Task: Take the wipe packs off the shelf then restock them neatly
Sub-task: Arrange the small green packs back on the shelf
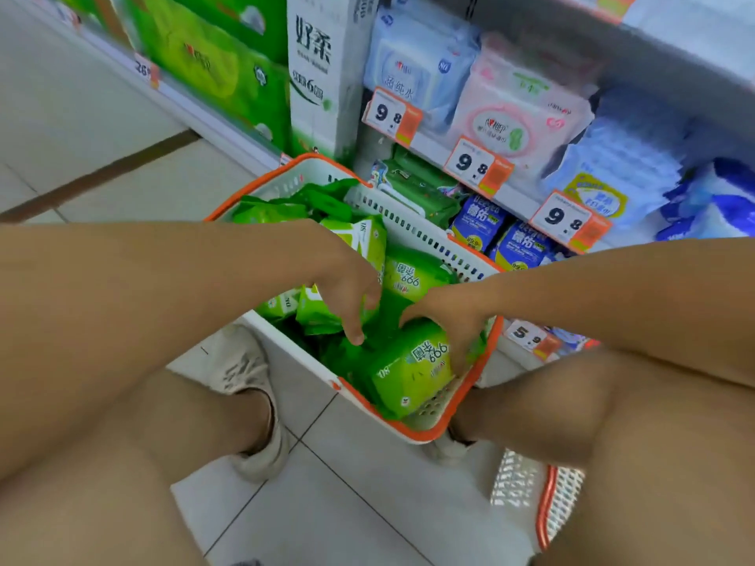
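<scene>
Wipe packs [410, 371], bright green, fill the white basket with the orange rim [474, 386] that sits on the floor tiles at the centre of the frame, between the crouching person's knees. So the clearing-off looks done, and I'd judge this the start of restocking: picking packs back out. The right hand [453, 320] is curled over the nearest pack at the basket's lower right corner, fingers down its far side, apparently gripping it. The left hand [351, 292] hovers just beside, fingers loosely spread and pointing down among the packs, holding nothing that I can see. Next, that pack needs lifting clear and setting face-out on the shelf [433, 147] at upper right. The pack reads "999", upside down, with Chinese characters. Orange price tags [391, 115] on the shelf edge read 9.8, a lower one 5.9.
</scene>
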`<action>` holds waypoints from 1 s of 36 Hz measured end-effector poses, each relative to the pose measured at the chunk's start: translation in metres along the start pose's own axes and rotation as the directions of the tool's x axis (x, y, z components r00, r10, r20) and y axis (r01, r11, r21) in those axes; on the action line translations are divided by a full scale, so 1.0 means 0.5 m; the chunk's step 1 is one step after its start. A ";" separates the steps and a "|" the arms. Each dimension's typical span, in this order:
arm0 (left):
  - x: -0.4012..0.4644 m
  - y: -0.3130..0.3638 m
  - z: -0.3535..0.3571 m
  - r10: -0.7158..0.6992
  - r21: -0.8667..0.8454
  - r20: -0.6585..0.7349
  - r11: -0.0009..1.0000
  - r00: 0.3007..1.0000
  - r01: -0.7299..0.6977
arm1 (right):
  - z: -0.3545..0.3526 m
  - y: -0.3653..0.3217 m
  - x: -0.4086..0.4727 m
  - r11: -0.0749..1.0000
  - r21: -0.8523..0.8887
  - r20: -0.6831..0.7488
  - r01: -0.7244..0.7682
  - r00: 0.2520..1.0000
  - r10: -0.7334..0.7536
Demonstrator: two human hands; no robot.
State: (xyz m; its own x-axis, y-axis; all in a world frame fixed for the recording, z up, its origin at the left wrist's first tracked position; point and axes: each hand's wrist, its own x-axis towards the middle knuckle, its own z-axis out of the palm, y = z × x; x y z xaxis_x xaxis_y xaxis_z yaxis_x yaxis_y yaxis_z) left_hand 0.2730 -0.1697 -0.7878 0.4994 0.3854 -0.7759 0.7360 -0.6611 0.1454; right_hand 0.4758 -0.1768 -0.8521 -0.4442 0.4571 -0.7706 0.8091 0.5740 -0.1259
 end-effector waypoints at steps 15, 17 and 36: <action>0.094 0.014 0.216 -0.161 -0.806 -0.272 0.577 0.949 -0.133 | -0.025 0.061 -0.023 0.352 0.901 0.150 -0.252 0.944 0.293; 0.081 0.005 0.191 -0.129 -0.888 -0.239 0.429 0.962 -0.163 | -0.039 0.060 -0.037 0.357 0.906 0.131 -0.228 0.952 0.276; -0.264 -0.023 -0.230 -0.650 -0.517 -0.614 -0.099 0.448 -0.850 | -0.338 -0.073 -0.326 0.026 0.467 -0.749 0.884 0.380 0.543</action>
State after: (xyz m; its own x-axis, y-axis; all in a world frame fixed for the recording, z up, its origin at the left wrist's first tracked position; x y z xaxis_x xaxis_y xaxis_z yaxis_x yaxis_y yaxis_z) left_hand 0.2513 -0.1389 -0.6162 0.0263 0.9975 -0.0656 -0.2613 0.0702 0.9627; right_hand 0.4535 -0.1576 -0.6163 -0.0176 0.9941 0.1071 -0.1916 0.1018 -0.9762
